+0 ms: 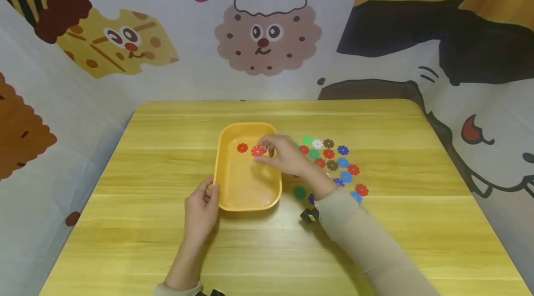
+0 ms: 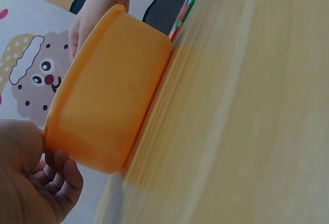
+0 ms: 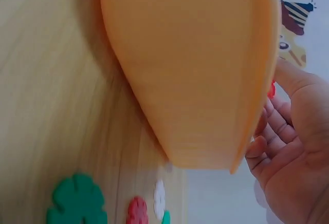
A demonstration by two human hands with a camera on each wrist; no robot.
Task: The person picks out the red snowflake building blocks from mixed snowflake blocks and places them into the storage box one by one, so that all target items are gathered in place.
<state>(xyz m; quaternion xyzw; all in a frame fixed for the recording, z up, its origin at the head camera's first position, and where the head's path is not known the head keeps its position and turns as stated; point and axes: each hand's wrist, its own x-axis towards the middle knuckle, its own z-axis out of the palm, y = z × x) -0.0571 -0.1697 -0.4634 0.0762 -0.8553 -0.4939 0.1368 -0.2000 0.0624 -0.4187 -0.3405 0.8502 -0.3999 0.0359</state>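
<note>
A yellow-orange plastic tray [image 1: 248, 194] stands on the table, and one red notched disc [image 1: 242, 148] lies inside it near the far end. My right hand [image 1: 285, 154] reaches over the tray's right rim and pinches another red notched disc [image 1: 257, 151] between thumb and fingers. In the right wrist view only a sliver of that disc [image 3: 272, 90] shows past the rim. At the tray's left side, my left hand [image 1: 202, 208] grips the rim; the left wrist view shows the thumb on the rim and fingers curled under it [image 2: 38, 178].
Several flat notched discs lie scattered right of the tray, among them a blue disc [image 1: 346, 176], a brown disc [image 1: 332, 165] and a green disc [image 1: 300, 192]. My right forearm hides some. A cartoon-printed cloth [image 1: 267, 87] hangs behind the wooden table [image 1: 167, 147].
</note>
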